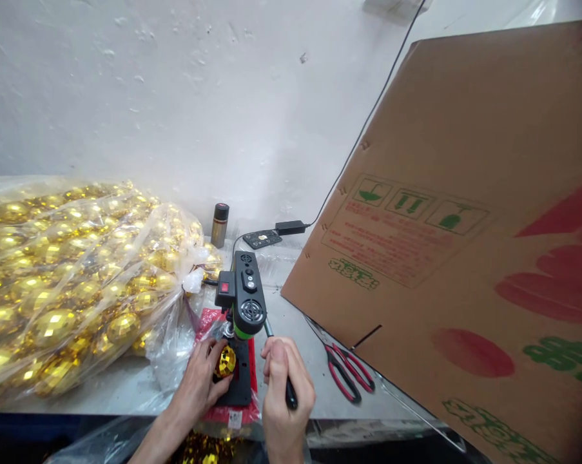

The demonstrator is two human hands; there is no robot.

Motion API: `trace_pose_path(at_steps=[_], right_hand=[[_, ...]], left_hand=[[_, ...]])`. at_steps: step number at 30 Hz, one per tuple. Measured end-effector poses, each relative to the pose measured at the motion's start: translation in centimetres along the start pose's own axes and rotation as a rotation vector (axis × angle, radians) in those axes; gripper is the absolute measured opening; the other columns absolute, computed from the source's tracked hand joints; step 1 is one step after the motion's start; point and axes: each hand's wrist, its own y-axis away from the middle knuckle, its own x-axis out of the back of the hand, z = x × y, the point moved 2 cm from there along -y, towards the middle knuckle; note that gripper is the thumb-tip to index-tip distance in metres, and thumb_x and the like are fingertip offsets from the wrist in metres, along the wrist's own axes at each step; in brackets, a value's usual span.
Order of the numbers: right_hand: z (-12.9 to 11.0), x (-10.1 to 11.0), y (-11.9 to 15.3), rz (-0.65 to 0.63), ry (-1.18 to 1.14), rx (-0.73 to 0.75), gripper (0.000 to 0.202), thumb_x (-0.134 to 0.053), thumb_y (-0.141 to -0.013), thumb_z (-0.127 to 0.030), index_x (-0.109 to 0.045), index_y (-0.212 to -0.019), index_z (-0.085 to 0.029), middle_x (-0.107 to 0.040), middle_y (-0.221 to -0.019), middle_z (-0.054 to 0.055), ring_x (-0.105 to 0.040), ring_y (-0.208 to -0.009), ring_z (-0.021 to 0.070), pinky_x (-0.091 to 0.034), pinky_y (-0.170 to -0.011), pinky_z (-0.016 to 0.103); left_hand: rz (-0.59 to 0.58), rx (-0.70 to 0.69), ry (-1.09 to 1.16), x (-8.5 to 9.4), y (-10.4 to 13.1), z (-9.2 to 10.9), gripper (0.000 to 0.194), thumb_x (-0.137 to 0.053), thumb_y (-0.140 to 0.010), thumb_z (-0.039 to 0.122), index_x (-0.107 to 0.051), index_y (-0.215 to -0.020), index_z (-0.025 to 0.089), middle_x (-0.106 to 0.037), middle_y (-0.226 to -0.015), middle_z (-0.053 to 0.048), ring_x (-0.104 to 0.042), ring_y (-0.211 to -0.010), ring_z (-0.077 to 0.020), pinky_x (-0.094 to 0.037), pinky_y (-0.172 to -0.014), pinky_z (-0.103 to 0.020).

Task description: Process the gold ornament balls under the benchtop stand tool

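My right hand [288,385] is gripping the lever [291,395], my left hand [202,374] pinching the gold ball [227,362]. Its roundness is inviting slips.

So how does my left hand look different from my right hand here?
Your left hand holds a gold ball by the machine, while your right hand grips a black handle. The left hand is partly open, curved around the ball; the right hand is closed like a fist. Both hands are bare.

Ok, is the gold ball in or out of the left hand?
In: the left hand holds the gold ball between thumb and fingers.
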Motion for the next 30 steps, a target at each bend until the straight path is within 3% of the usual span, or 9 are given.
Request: trace_pose_path(at_steps=[13,19,22,30], right_hand=[[-1.2,-0.1,-2.0,-0.011,0.033,-0.021,0.042,-0.045,-0.112,-0.028,-0.050,-0.070,-0.023,-0.049,-0.063,-0.004,-0.048,-0.053,0.0101,-0.040,-0.049,0.021],[-0.6,0.2,-1.2,-0.030,0.009,0.006,0.038,-0.046,-0.111,-0.023,-0.051,-0.073,-0.023,-0.050,-0.066,-0.004,-0.046,-0.054,0.0097,-0.040,-0.050,0.021],[-0.4,0.2,-0.8,-0.020,-0.019,-0.003,0.038,-0.046,-0.111,-0.021,-0.052,-0.074,-0.023,-0.050,-0.067,-0.003,-0.049,-0.057,0.0107,-0.041,-0.052,0.021],[0.4,0.2,0.2,-0.012,-0.029,0.060,0.034,-0.044,-0.109,-0.013,-0.054,-0.078,-0.023,-0.053,-0.070,-0.003,-0.053,-0.060,0.0107,-0.041,-0.054,0.022]], left_hand=[[-0.117,0.010,0.055,0.2,-1.2,0.8,0.061,-0.078,-0.075,0.018,-0.072,-0.135,0.025,-0.073,-0.128,-0.015,-0.071,-0.120,-0.0374,-0.061,-0.106,-0.056],[-0.027,0.132,0.135,-1.4,-0.9,1.0,0.057,-0.084,-0.079,0.035,-0.072,-0.134,0.025,-0.074,-0.131,-0.015,-0.069,-0.124,-0.0398,-0.057,-0.109,-0.060],[-0.041,0.178,0.165,-2.1,-0.3,0.9,0.055,-0.082,-0.082,0.041,-0.072,-0.134,0.025,-0.077,-0.131,-0.013,-0.069,-0.124,-0.0396,-0.053,-0.111,-0.063],[0.008,0.201,0.158,-2.8,0.2,0.9,0.049,-0.077,-0.083,0.039,-0.072,-0.129,0.023,-0.078,-0.128,-0.013,-0.067,-0.123,-0.0386,-0.053,-0.111,-0.060]])
